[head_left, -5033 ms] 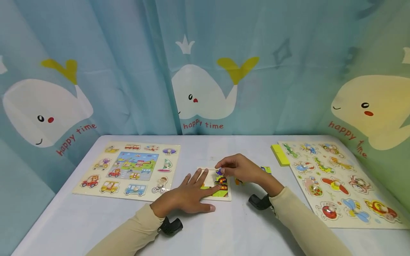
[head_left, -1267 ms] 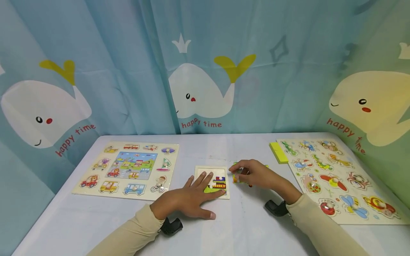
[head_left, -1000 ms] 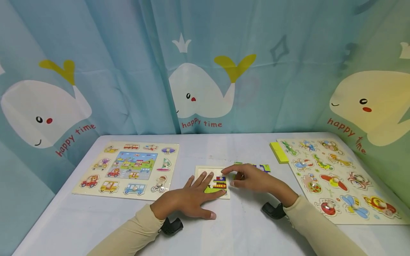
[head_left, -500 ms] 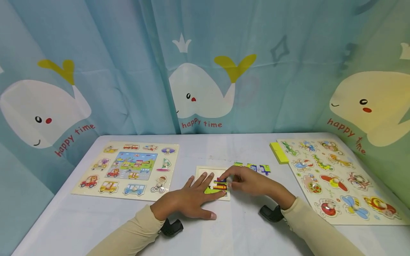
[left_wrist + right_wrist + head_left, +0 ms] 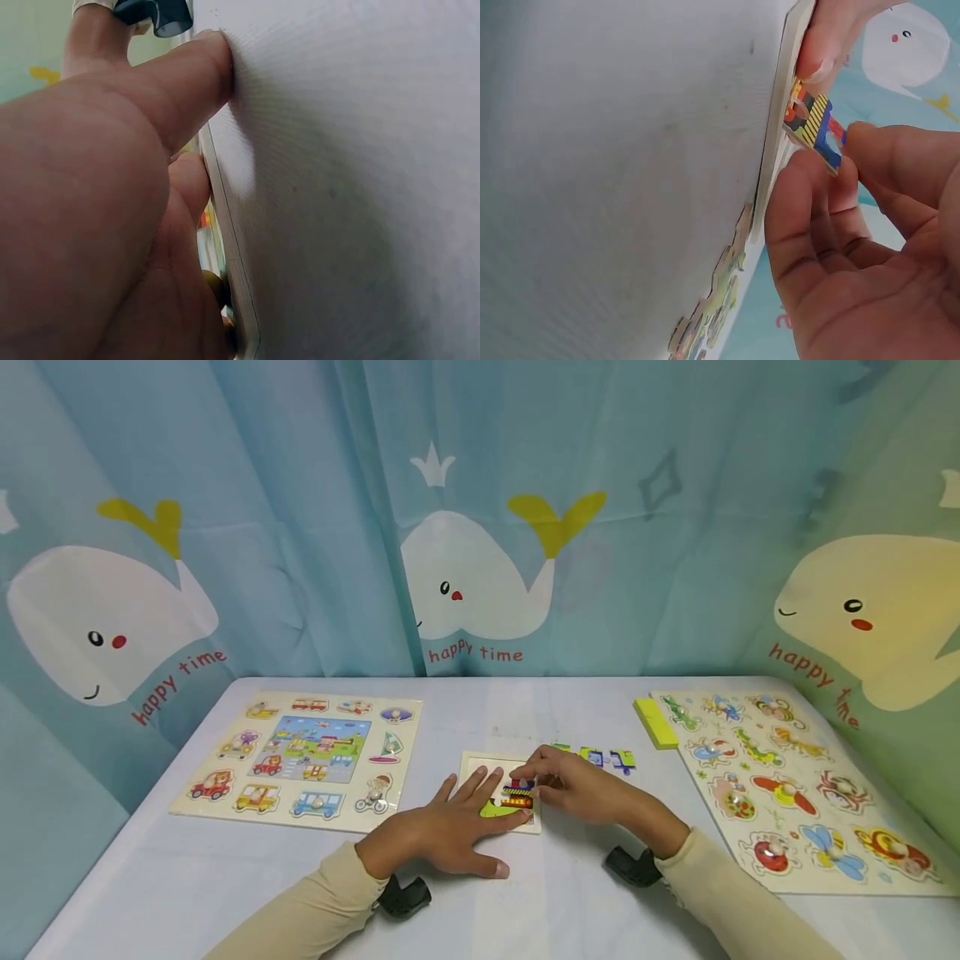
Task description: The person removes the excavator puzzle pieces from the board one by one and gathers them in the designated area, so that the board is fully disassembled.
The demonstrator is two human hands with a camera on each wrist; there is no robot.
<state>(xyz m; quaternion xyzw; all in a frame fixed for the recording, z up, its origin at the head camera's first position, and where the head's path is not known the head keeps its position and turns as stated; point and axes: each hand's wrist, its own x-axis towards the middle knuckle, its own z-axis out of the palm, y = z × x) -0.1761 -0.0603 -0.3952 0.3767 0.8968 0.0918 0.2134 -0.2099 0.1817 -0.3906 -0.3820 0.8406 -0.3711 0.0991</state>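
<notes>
My left hand (image 5: 450, 831) lies spread and flat on a small wooden puzzle board (image 5: 468, 762), its fingertips across the tray. The board's upper part shows bare, and green pieces (image 5: 495, 810) show beside the fingers. My right hand (image 5: 581, 785) is at the board's right side. In the right wrist view, its fingertips pinch the edge of a puzzle piece (image 5: 819, 124) with blue, red and yellow-striped print. That piece is tilted up from the tray, its lower end close to a left fingertip. The left wrist view shows mostly the left thumb (image 5: 202, 71) against the tabletop.
Several loose puzzle pieces (image 5: 621, 760) lie right of the board, partly behind the right hand. A vehicle peg puzzle (image 5: 318, 760) lies at the left. An insect peg puzzle (image 5: 787, 793) and a yellow-green block (image 5: 656, 723) are at the right. A whale-print curtain (image 5: 480, 577) hangs behind.
The right hand was holding a purple piece over the board, then was over the loose pieces, then came back left. Now it tilts up a striped piece in the tray. The left hand stays.
</notes>
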